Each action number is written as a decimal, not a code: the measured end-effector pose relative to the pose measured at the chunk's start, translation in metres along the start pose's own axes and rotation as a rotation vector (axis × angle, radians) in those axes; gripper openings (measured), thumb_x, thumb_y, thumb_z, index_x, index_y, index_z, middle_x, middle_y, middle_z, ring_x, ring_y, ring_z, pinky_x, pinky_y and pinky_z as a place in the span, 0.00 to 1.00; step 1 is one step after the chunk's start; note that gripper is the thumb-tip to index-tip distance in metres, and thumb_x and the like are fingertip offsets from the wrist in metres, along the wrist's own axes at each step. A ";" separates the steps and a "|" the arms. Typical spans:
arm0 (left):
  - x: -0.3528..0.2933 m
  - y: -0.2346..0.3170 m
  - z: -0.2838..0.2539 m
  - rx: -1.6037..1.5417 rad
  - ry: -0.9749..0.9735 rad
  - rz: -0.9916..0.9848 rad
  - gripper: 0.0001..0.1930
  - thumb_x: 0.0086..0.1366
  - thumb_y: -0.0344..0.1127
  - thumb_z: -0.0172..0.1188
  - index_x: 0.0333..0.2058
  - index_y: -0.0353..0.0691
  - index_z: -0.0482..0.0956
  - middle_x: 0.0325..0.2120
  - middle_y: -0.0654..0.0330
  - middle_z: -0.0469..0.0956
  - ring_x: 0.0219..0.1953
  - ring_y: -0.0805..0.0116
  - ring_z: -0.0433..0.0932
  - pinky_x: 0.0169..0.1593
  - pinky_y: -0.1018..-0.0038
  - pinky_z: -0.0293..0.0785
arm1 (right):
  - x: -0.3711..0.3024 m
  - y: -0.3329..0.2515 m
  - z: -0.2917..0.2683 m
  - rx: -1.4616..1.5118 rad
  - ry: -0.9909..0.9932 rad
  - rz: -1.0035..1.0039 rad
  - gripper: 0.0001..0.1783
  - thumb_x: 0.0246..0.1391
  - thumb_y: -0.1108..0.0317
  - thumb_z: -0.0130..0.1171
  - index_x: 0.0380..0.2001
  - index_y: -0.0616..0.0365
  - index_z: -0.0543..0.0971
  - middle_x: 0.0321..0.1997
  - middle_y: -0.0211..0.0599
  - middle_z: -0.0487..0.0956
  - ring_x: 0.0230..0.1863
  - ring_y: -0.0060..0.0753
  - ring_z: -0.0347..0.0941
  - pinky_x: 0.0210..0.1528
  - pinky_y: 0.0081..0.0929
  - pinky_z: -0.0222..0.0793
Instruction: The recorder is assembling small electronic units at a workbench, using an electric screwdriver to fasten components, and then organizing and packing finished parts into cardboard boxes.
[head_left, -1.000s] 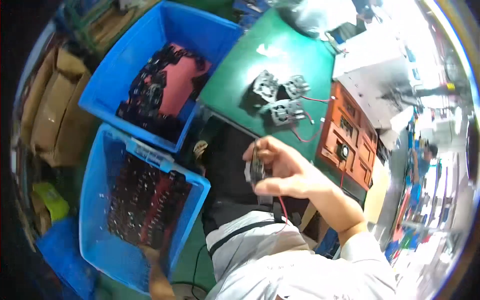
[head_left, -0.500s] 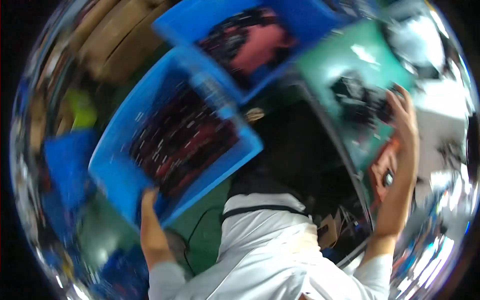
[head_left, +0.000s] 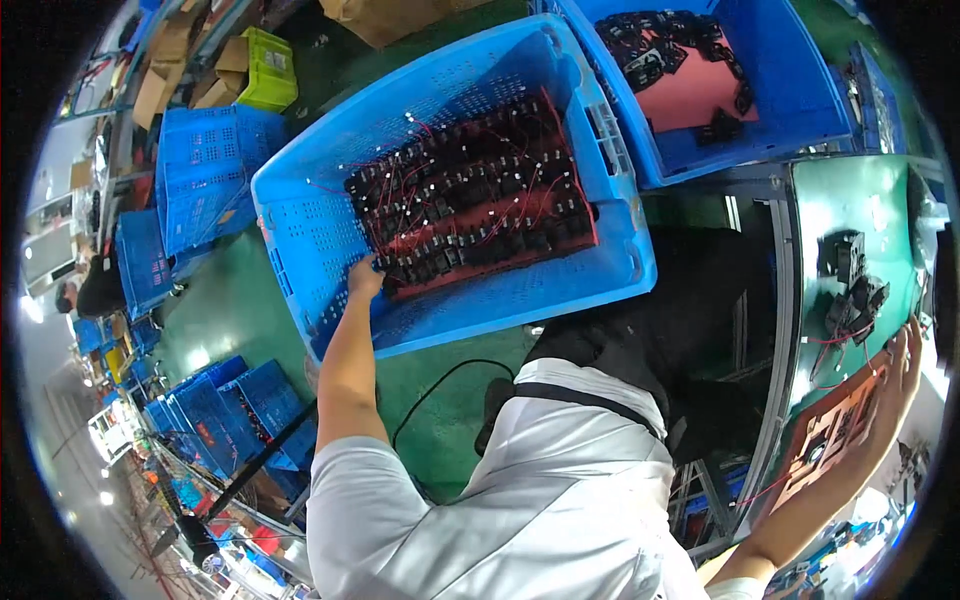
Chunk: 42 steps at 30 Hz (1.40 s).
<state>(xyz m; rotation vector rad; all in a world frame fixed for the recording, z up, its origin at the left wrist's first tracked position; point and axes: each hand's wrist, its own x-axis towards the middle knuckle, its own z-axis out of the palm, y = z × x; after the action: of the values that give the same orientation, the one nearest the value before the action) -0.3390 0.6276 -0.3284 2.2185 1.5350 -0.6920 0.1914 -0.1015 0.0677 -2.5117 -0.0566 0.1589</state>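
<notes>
A light-blue plastic crate (head_left: 285, 190) stands in front of me, holding rows of small black parts (head_left: 470, 195) with red wires and white connectors on a red sheet. My left hand (head_left: 366, 280) reaches over its near left side, fingers closed on a small black wired part (head_left: 377, 264) at the end of the nearest row. At the far right, my right hand (head_left: 900, 365) is over the green-topped bench with fingers stretched out, nothing visible in them. Just beyond it lie loose black parts (head_left: 855, 305) with red wires. Below the right forearm sits a reddish-brown fixture (head_left: 825, 435).
A darker blue crate (head_left: 800, 110) with black parts on a red sheet adjoins at the far side. More blue crates (head_left: 200, 165) and a lime-green crate (head_left: 268, 70) stand to the left. A black cable (head_left: 440, 375) curves across the green floor.
The view has swung right and become sharper. My left hand has moved from the crate's near side to the row inside. My right hand has drawn back from the loose black parts.
</notes>
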 end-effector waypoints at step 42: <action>0.005 0.029 0.024 0.159 -0.063 0.028 0.26 0.60 0.30 0.54 0.59 0.48 0.70 0.50 0.37 0.75 0.55 0.40 0.75 0.57 0.51 0.73 | -0.097 -0.016 0.000 0.044 0.112 -0.105 0.28 0.70 0.56 0.48 0.69 0.50 0.63 0.70 0.33 0.66 0.67 0.32 0.63 0.69 0.36 0.57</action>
<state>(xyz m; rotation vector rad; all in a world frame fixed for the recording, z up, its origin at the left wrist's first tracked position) -0.3151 0.6084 -0.3504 2.3029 1.4618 -0.8947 0.0953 -0.0955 0.0869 -2.4623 -0.1374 -0.0230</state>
